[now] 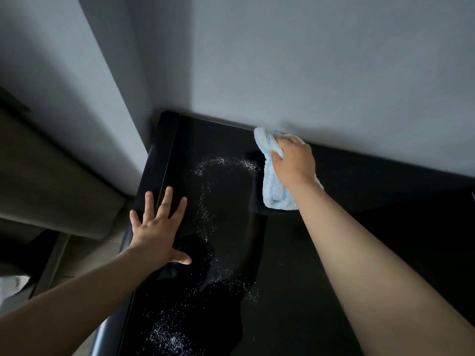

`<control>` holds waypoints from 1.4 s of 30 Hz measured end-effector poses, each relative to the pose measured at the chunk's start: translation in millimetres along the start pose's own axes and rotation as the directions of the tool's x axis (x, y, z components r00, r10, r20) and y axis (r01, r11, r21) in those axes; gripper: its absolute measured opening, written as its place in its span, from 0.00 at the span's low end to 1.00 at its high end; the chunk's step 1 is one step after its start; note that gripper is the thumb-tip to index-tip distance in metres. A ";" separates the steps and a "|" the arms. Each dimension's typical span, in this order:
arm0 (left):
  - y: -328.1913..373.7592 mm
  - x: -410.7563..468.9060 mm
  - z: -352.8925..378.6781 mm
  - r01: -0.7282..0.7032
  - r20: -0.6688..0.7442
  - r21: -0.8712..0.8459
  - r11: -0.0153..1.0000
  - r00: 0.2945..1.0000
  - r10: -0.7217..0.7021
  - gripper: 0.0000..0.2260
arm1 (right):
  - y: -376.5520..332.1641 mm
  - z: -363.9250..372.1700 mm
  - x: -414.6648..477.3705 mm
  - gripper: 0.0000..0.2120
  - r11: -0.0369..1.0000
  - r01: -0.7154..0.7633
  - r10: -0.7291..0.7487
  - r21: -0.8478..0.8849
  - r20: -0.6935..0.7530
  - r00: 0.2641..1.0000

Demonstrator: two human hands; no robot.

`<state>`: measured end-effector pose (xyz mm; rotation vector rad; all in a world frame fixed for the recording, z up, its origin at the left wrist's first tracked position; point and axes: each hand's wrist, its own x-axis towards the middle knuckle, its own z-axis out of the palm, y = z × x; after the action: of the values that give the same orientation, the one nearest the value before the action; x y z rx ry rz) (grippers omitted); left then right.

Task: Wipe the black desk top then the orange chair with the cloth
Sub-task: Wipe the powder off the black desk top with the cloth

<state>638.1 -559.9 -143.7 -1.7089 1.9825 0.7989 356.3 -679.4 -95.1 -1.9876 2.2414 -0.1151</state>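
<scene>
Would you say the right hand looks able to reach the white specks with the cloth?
Probably yes: the white specks lie on bare desk top just left of the cloth, with nothing between.

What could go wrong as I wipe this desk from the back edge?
The white specks lie near the left edge of the desk top; a leftward sweep may push them off. The left hand rests flat beside them and could block a stroke. The right hand grips the cloth bunched, so it may miss patches.
</scene>
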 end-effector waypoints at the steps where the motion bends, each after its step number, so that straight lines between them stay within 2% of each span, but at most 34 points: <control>1: -0.5 0.3 0.4 0.001 0.003 0.000 1.000 1.000 -0.001 0.62 | -1.5 1.4 8.6 0.17 1.000 0.011 -0.011 -0.007 0.003 1.000; 7: -0.7 3.3 2.4 0.003 0.022 0.002 1.000 1.000 -0.003 0.63 | -8.7 8.1 44.9 0.18 1.000 0.001 -0.001 0.000 0.034 0.999; 12: 0.3 4.0 2.8 0.008 0.035 0.002 1.000 0.999 -0.008 0.63 | -12.6 14.7 61.9 0.19 0.998 0.016 -0.010 -0.062 0.095 0.995; 19: 0.6 3.7 1.3 0.007 0.057 -0.015 1.000 0.998 -0.006 0.63 | -19.4 19.3 71.2 0.24 0.978 0.118 -0.063 -0.170 0.300 0.952; 28: 2.0 2.3 -1.0 0.016 0.072 -0.016 1.000 0.997 -0.015 0.64 | -20.1 19.4 53.0 0.22 0.974 0.106 -0.043 -0.198 0.295 0.954; 33: 2.1 3.7 -0.5 0.021 0.066 -0.009 1.000 0.998 -0.020 0.64 | -13.2 30.5 37.3 0.22 0.973 0.125 -0.075 -0.196 0.242 0.967; 39: 3.4 3.3 -1.5 0.023 0.065 -0.001 1.000 0.998 -0.023 0.64 | -9.4 38.2 24.1 0.23 0.970 0.131 -0.074 -0.206 0.264 0.962; 42: 4.5 2.4 -3.5 0.020 0.069 -0.009 1.000 0.997 -0.019 0.64 | -9.6 38.8 15.0 0.23 0.976 0.098 -0.048 -0.193 0.245 0.968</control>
<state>633.5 -563.6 -141.9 -1.6807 1.9164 0.8499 370.2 -694.0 -132.7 -2.0558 2.0994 0.3427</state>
